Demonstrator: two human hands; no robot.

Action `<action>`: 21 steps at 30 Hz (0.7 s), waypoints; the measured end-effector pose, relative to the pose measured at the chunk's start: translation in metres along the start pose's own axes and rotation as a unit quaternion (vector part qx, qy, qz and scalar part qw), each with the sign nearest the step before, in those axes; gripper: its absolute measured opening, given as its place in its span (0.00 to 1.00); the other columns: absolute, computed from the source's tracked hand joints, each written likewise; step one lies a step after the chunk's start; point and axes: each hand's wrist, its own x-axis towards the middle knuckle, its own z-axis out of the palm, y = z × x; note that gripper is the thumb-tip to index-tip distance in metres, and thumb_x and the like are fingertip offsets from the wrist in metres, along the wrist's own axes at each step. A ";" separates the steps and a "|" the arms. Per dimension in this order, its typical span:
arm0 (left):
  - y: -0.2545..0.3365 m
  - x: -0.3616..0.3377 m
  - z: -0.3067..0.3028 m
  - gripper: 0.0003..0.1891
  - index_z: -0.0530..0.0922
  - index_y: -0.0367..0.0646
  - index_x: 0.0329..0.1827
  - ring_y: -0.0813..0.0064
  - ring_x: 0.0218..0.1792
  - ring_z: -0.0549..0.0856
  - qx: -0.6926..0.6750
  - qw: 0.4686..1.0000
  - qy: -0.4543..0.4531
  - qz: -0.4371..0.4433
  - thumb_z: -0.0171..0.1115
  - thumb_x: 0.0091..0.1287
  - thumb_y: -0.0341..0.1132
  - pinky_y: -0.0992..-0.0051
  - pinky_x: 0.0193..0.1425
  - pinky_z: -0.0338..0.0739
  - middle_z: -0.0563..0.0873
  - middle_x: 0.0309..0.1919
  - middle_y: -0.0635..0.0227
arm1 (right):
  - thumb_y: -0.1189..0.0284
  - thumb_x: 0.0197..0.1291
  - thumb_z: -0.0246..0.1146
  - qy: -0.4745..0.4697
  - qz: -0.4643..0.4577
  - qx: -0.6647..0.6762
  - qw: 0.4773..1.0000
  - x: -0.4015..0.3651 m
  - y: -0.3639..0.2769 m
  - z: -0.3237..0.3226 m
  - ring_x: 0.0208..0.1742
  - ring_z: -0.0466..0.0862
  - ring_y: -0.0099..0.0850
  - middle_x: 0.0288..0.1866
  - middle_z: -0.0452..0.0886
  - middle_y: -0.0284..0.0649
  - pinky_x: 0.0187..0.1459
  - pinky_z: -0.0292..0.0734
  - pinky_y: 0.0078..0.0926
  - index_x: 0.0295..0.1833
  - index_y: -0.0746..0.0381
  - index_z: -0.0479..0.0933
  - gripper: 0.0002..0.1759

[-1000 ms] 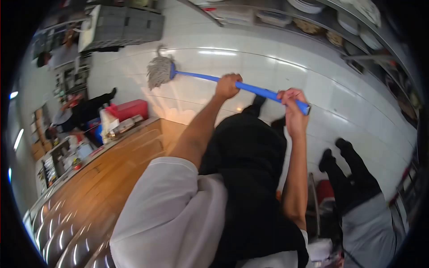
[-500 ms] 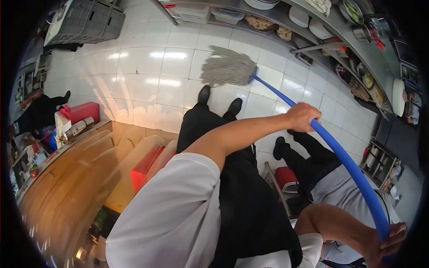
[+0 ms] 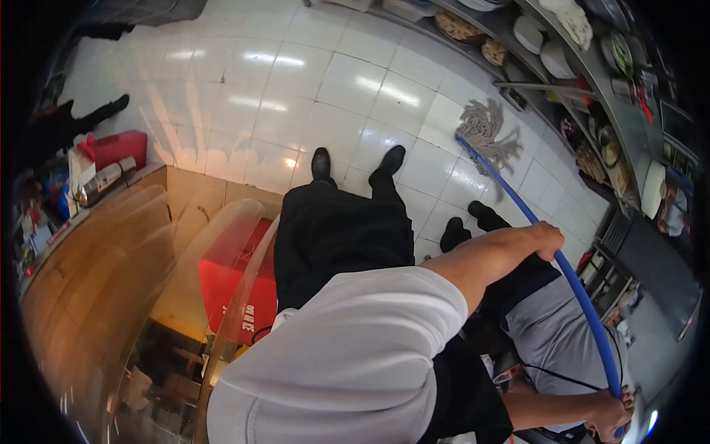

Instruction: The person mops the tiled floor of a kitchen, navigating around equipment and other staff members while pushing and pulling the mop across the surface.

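A blue mop handle point(image 3: 579, 292) runs from the lower right up to a grey string mop head point(image 3: 491, 137) on the tiled floor, near the foot of the shelving. My left hand point(image 3: 546, 240) reaches across my body and is closed around the middle part of the handle. Lower down, my right hand point(image 3: 612, 416) grips the handle near its top end. The mop strands lie bunched and curled on the tiles. Past my black apron point(image 3: 344, 244), both my shoes show on the floor.
Metal shelving point(image 3: 551, 87) with bowls and food runs along the right. A person in a grey top point(image 3: 555, 333) is close beside me on the right. At left stands a counter with a clear curved screen and a red box point(image 3: 229, 277). Another person's legs point(image 3: 81, 122) show at far left.
The mop head has swept right across the floor toward the shelving, its strands now bunched. Both hands still hold the handle; my left hand has moved right and down. My body and view have turned.
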 end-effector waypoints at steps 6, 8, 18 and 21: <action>0.003 -0.079 -0.056 0.14 0.90 0.43 0.38 0.51 0.46 0.90 0.070 0.996 0.058 0.014 0.67 0.53 0.40 0.56 0.50 0.85 0.91 0.40 0.52 | 0.73 0.68 0.59 0.085 0.051 -0.045 0.994 0.048 0.040 -0.014 0.18 0.68 0.22 0.21 0.64 0.32 0.19 0.69 0.27 0.46 0.63 0.73 0.06; -0.013 -0.125 -0.090 0.14 0.90 0.42 0.36 0.50 0.45 0.90 0.075 0.993 0.089 -0.004 0.67 0.53 0.40 0.55 0.49 0.85 0.91 0.38 0.51 | 0.76 0.65 0.60 0.025 0.172 0.093 0.980 0.049 0.057 0.002 0.21 0.69 0.29 0.21 0.64 0.38 0.23 0.69 0.32 0.41 0.70 0.73 0.07; -0.113 -0.498 -0.216 0.05 0.80 0.48 0.26 0.51 0.32 0.87 0.178 0.787 0.540 -0.240 0.65 0.52 0.38 0.53 0.36 0.80 0.86 0.25 0.62 | 0.77 0.66 0.57 -0.413 0.312 0.591 0.619 -0.208 -0.176 0.228 0.20 0.64 0.24 0.19 0.60 0.32 0.26 0.64 0.27 0.24 0.58 0.63 0.17; -0.154 -0.623 -0.213 0.05 0.77 0.49 0.23 0.54 0.29 0.84 0.268 0.605 0.730 -0.175 0.67 0.49 0.31 0.57 0.36 0.78 0.82 0.23 0.64 | 0.79 0.67 0.56 -0.497 0.353 0.678 0.411 -0.296 -0.320 0.197 0.19 0.61 0.19 0.19 0.60 0.28 0.23 0.61 0.24 0.32 0.55 0.65 0.11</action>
